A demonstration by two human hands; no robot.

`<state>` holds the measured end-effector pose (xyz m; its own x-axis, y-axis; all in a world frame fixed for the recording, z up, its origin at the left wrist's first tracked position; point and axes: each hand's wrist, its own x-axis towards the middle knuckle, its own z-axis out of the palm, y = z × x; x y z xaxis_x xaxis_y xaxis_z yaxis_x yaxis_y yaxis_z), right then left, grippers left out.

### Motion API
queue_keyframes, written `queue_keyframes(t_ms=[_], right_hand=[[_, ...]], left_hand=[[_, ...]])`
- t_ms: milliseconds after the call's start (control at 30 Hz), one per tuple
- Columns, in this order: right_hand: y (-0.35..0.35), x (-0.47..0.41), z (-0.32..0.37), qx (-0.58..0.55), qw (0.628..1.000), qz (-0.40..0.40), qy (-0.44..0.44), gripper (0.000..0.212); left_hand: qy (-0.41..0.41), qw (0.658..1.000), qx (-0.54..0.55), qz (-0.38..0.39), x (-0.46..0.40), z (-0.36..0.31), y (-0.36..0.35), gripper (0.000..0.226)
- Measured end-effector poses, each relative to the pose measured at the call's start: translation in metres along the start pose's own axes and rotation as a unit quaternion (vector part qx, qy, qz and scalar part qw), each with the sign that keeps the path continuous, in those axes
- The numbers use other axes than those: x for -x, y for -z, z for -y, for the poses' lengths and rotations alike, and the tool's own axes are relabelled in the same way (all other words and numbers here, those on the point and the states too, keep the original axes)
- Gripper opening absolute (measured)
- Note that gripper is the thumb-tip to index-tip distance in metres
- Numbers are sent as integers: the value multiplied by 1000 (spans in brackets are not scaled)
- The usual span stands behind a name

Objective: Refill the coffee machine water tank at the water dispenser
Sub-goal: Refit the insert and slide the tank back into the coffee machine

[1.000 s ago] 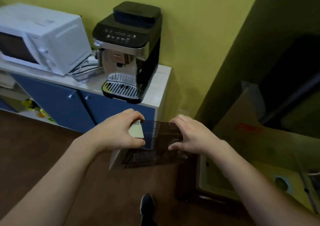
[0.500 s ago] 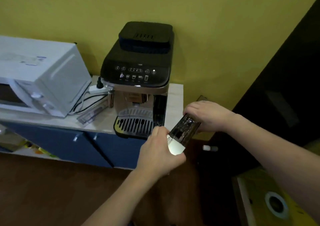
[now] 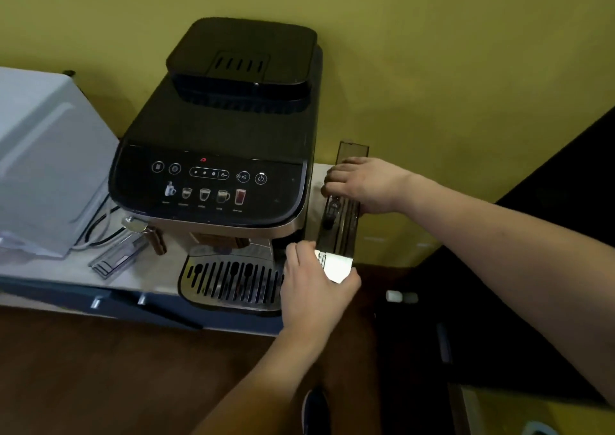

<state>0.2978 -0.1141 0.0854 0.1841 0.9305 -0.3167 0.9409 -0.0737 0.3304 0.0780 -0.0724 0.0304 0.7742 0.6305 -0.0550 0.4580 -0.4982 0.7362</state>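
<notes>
The black coffee machine [image 3: 213, 154] stands on a white counter [image 3: 143, 278] against the yellow wall. The narrow smoked water tank [image 3: 339, 231] with a silver front plate sits upright at the machine's right side, close against it. My left hand [image 3: 312, 288] grips the tank's front end by the silver plate. My right hand [image 3: 362, 183] lies over the top of the tank near its back, fingers curled on its rim. The tank's lower part is hidden behind my hands.
A white microwave [image 3: 43, 158] stands left of the machine, with cables and a clear plastic piece [image 3: 114, 258] between them. Blue cabinet doors [image 3: 116, 304] sit below the counter. Dark furniture [image 3: 532, 268] is on the right, brown floor below.
I have come up to the machine. The tank rose from knee height in front of the cabinet, turned lengthwise, and now sits beside the machine's right side with both hands still on it.
</notes>
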Motion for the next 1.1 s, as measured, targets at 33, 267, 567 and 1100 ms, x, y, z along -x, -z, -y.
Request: queue_keyframes(t_ms=[33,267,567,1100], right_hand=[[-5,-8,-3,-4,1000,0,4,73],[-15,-34,-22,-27,999,-14,28,73],[-17,24,44,-195,962,-85,-169,93],[28,-37,279,-377,880,-247,-150,34]], left_hand=[[11,1000,3,-5,-6,2,-5,67],[40,999,-19,-23,-29,2,-23,70],[-11,995,20,94,-10,18,12,91],[-113,956,-157,221,-60,207,205,27]])
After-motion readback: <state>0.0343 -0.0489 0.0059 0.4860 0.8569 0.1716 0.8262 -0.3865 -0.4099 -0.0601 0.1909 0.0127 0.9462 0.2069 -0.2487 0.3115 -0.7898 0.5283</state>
